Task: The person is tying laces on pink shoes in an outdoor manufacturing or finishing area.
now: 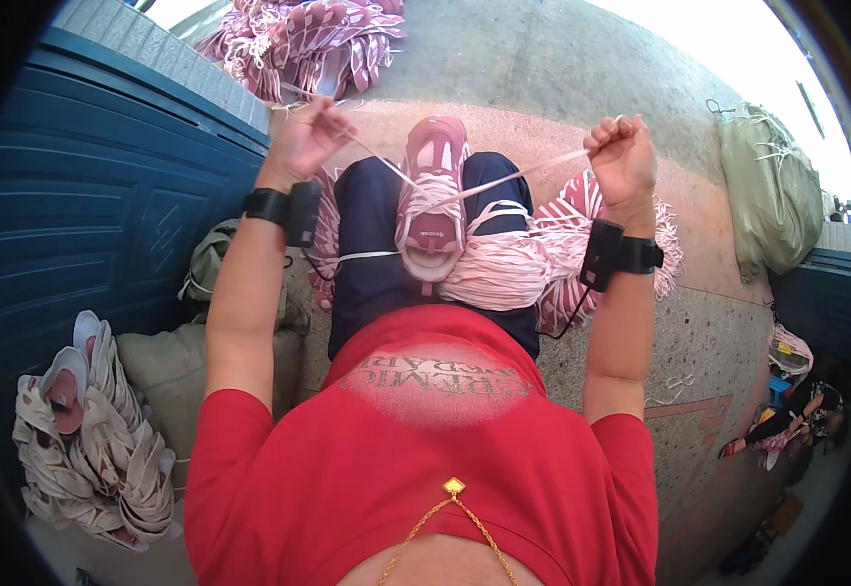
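A pink and white sneaker upper point(431, 238) lies between my thighs, its toe end nearer my body or its tongue end, I cannot tell which. A pale pink shoelace point(523, 178) runs through it, and both of its lengths are stretched outward. My left hand point(310, 143) pinches one length, up and to the left of the shoe. On the other side my right hand point(623, 158) is closed round the second length, pulled up and to the right. A thick bundle of pale pink laces point(499, 272) rests across my right thigh, tied with a band.
Stacks of pink shoe uppers point(308, 44) lie on the floor ahead. White shoe uppers point(93, 439) are piled at the lower left beside a stuffed sack point(206, 376). Blue panelled doors point(103, 186) flank me at left. A full green sack point(769, 190) stands at right; another person point(797, 415) sits beyond.
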Motion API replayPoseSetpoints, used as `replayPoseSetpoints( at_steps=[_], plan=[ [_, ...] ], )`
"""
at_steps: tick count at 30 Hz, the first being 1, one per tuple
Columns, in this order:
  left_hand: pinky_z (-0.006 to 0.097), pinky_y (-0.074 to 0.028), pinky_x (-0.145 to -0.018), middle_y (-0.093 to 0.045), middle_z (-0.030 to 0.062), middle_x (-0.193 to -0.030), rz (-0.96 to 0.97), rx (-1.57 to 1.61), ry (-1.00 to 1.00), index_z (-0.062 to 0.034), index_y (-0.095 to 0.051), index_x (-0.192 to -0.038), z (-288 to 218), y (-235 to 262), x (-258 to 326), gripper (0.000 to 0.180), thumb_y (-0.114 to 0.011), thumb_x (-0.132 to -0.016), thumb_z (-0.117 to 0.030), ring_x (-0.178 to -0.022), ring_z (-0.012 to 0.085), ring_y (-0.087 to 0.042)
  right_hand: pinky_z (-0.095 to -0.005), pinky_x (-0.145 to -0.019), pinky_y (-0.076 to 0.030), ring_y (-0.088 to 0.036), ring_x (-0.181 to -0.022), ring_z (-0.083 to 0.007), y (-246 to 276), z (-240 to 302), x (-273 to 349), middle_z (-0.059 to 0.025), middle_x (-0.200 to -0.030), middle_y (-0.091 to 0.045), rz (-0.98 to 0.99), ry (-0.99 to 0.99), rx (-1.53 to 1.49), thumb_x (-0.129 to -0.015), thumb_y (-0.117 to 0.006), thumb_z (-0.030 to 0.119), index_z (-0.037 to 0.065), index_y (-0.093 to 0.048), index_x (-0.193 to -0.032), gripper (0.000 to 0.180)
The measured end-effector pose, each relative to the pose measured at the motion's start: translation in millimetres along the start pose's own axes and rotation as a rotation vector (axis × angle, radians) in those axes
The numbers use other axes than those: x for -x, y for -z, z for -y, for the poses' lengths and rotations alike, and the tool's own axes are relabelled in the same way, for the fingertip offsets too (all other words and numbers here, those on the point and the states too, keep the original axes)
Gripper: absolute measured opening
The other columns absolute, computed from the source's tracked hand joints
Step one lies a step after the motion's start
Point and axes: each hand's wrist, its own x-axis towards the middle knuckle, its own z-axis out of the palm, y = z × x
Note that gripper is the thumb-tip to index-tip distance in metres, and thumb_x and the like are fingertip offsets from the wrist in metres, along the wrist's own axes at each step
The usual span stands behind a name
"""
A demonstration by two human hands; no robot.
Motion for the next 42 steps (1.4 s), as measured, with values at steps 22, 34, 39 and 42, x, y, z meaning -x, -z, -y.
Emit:
replayPoseSetpoints(
  at_steps=[22, 34, 39, 42],
  plan=[
    [0.027, -0.05, -0.066, -0.069, 0.0054, -0.081, -0.004, -1.352, 0.076, 0.0046, -0.071, -0.106, 121, 9, 93, 0.027, -0.062, -0.095, -0.019, -0.074, 0.0099, -0.062, -0.0419, -0.075, -0.053, -0.069, -0.082, -0.0345, 77, -182, 73, -0.0194, -0.09, -0.071, 0.265, 0.113, 1.525, -0.094, -0.057, 0.013, -0.003, -0.067, -0.101, 0.019],
    [0.048, -0.051, -0.071, -0.07, 0.013, -0.087, 0.04, -1.887, -0.396, -0.0054, -0.067, -0.089, 137, 8, 90, 0.016, -0.058, -0.091, -0.019, -0.087, 0.0349, -0.067, -0.0419, -0.081, -0.044, -0.061, -0.092, -0.0262, 56, -182, 81, -0.0069, -0.087, -0.065, 0.386, 0.539, 1.886, -0.085, -0.064, 0.015, 0.011, -0.071, -0.091, 0.01],
    [0.043, -0.043, -0.073, -0.068, 0.0055, -0.084, 0.111, -2.133, -0.627, -0.0099, -0.066, -0.088, 133, -4, 92, 0.008, -0.062, -0.088, -0.016, -0.089, 0.0255, -0.062, -0.0415, -0.079, -0.042, -0.059, -0.091, -0.0245, 52, -179, 81, -0.005, -0.086, -0.062, 0.343, 0.601, 1.828, -0.085, -0.066, 0.018, 0.012, -0.073, -0.091, 0.01],
    [0.041, -0.041, -0.074, -0.066, 0.0037, -0.081, 0.208, -2.246, -0.648, -0.011, -0.067, -0.087, 135, -15, 87, 0.009, -0.066, -0.086, -0.02, -0.086, 0.0239, -0.06, -0.0409, -0.08, -0.043, -0.06, -0.089, -0.0247, 47, -179, 81, -0.0054, -0.085, -0.064, 0.352, 0.614, 1.83, -0.086, -0.067, 0.018, 0.011, -0.071, -0.091, 0.01]
  ],
)
